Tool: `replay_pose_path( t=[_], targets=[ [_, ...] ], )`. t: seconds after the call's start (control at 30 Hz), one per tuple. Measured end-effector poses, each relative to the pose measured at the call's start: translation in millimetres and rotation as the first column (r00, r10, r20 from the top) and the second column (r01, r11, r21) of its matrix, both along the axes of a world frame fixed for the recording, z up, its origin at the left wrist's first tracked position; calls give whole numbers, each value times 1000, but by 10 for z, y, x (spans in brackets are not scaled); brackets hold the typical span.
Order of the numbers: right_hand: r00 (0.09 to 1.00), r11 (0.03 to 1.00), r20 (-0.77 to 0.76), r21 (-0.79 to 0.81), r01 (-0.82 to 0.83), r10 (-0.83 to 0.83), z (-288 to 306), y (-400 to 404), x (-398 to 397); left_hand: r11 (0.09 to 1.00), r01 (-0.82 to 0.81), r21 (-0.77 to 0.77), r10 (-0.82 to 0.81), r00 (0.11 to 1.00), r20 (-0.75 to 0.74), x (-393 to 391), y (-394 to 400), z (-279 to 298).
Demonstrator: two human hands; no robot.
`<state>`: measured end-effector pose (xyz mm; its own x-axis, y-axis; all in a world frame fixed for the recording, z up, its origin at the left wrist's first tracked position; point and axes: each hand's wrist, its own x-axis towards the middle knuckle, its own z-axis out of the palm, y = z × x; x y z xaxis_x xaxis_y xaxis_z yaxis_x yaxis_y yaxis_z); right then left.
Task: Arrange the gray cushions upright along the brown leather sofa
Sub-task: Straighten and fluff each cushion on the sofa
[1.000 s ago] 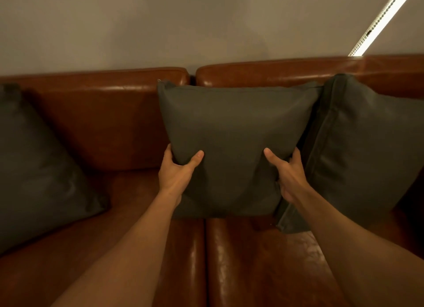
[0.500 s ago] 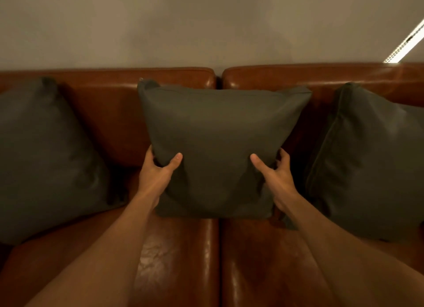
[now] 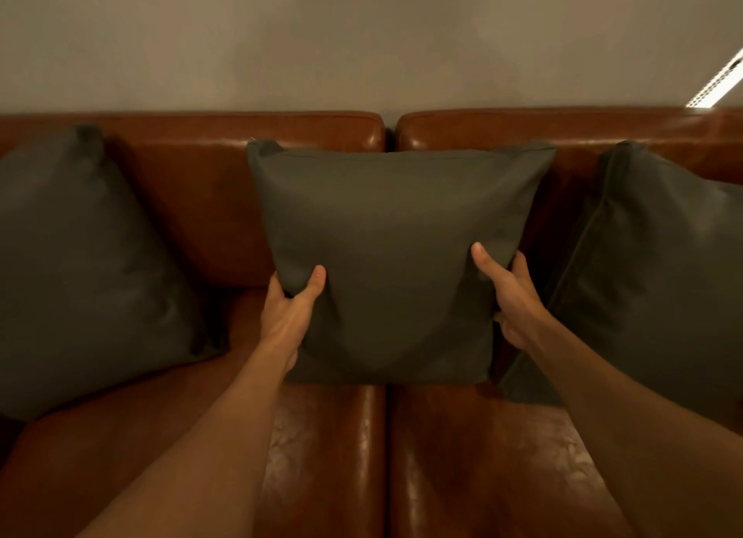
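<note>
The left hand [image 3: 290, 316] and right hand [image 3: 512, 296] are gripping the middle cushion's [image 3: 396, 256] lower sides, thumbs in front. It is standing upright, seemingly resting on the sofa [image 3: 329, 457], between two other cushions [image 3: 80, 264].

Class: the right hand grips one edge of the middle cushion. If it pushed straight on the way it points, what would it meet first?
Probably the sofa backrest behind the middle cushion; the right hand points forward along the cushion's edge. Depth is unclear.

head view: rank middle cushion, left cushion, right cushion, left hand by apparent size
1. middle cushion, fully in frame
2-3. left cushion and right cushion: both cropped by the frame edge, unranked
4. left hand
</note>
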<state>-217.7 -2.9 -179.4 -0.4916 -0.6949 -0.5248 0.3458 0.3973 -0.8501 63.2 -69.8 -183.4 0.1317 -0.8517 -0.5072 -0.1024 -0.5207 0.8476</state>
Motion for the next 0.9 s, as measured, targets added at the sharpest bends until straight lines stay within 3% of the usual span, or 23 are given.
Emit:
replay_pose_path(
  t=[0.23, 0.37, 0.5, 0.9],
  targets=[
    [999, 997, -41, 71, -19, 22, -29, 57, 3, 999, 28, 35, -28, 1000, -1, 64, -44, -57],
    [997, 991, 78, 130, -29, 19, -16, 89, 48, 989, -48, 137, 61, 994, -93, -28, 15, -2],
    [994, 995, 108, 93, -24, 14, -30, 94, 88, 988, -120, 93, 128, 988, -91, -85, 42, -37],
    [989, 998, 145, -51, 23, -16, -148, 228, 133, 990, -139, 17, 140, 981, -136, -64, 152, -167]
  ],
)
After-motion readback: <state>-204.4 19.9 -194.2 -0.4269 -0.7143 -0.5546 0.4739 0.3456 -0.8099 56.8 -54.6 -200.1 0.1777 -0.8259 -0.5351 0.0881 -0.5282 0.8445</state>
